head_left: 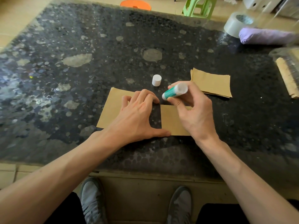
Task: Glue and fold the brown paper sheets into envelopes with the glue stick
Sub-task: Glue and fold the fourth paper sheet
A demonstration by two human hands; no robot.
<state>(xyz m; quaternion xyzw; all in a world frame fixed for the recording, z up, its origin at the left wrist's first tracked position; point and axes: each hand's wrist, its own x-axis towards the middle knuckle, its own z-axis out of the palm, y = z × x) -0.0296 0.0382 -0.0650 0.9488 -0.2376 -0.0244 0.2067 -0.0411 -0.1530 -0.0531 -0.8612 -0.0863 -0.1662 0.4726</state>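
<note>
A brown paper sheet [111, 109] lies flat near the front of the dark speckled table [80, 46]. My left hand [137, 117] presses on it with spread fingers, thumb stretched toward its right part [169, 122]. My right hand [194, 110] grips a green and white glue stick [174, 92], tilted with its tip down-left just above the sheet's far edge. The white cap [156, 80] stands upright on the table behind the sheet. A small stack of brown sheets [212, 83] lies to the right of the cap.
A roll of clear tape [237, 24] and a purple folded bundle [265, 36] sit at the far right. A brown paper roll or strip [287, 76] lies at the right edge. A green stool [199, 7] and an orange stool [135, 4] stand beyond the table.
</note>
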